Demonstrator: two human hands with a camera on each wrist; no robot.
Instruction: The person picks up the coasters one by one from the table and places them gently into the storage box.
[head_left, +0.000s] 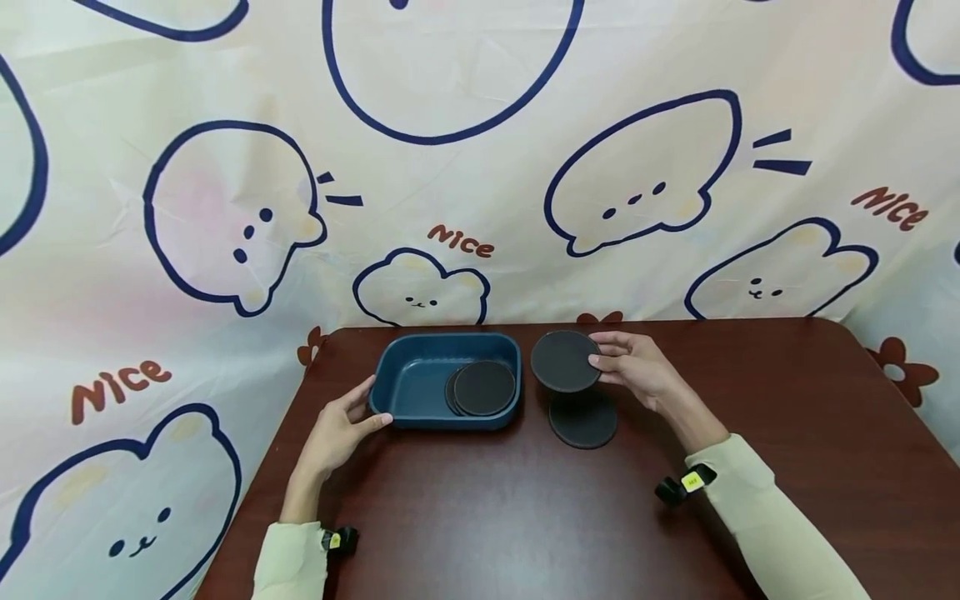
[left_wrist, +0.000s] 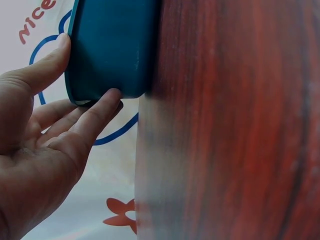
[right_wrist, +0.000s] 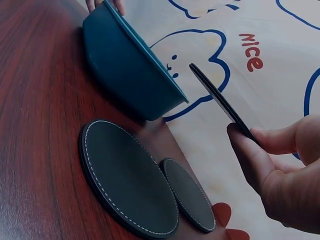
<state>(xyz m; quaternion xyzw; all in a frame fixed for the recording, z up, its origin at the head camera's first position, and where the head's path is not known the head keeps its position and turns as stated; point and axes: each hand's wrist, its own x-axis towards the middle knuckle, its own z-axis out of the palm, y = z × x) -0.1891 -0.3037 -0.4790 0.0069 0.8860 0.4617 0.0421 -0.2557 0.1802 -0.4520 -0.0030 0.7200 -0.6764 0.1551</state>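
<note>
A dark teal plastic basin [head_left: 442, 422] stands near the table's back edge. At its left end my left hand [head_left: 337, 429] grips the corner, with the thumb [left_wrist: 57, 55] on the rim and fingers against the outer wall. Inside the basin, at its right, lie overlapping round black coasters [head_left: 486, 388]. To the right of the basin, my right hand [head_left: 637, 367] pinches another round black coaster [head_left: 564, 361] by its edge, raised above the table. Beneath it lies a black coaster with pale stitching [right_wrist: 130, 180], and a second coaster [right_wrist: 189, 195] sits beside that one.
The brown wood-grain table [head_left: 465, 508] has its back edge close behind the basin. A pale cloth [head_left: 517, 200] with blue bear drawings hangs behind it. Each sleeve cuff carries a small black wrist camera, one on the left [head_left: 341, 541] and one on the right [head_left: 678, 486].
</note>
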